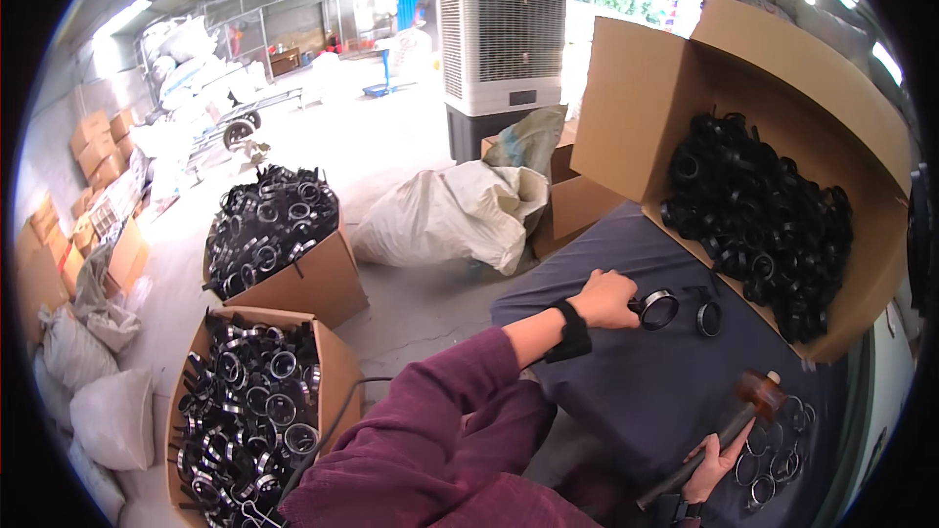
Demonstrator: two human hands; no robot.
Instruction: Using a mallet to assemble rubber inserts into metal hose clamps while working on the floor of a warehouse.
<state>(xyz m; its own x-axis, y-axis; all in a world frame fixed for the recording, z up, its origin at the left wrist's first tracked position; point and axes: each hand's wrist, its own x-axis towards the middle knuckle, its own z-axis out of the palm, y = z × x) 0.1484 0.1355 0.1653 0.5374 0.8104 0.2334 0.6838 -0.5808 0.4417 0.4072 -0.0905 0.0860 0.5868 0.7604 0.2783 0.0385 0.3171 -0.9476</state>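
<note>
My left hand [604, 300], with a dark band at the wrist, is closed on a black ring-shaped part [657, 310] that has a round, shiny opening. It is over the dark cloth-covered table [626, 381]. Just right of it lies a similar black ring part [708, 318], which neither hand touches. My right hand [712, 464], low at the right, wraps round the dark handle of a mallet [760, 391]. The mallet's reddish-brown head points up and away, slightly blurred. Beside that hand, several thin metal rings [763, 464] lie loose on the cloth.
A large open carton [626, 112] heaped with black ring parts stands at the table's far right. On the floor to the left are two cartons [337, 372] [318, 284] full of ring parts, many silver-rimmed. Beyond are a white woven sack [440, 215] and an air cooler [504, 39].
</note>
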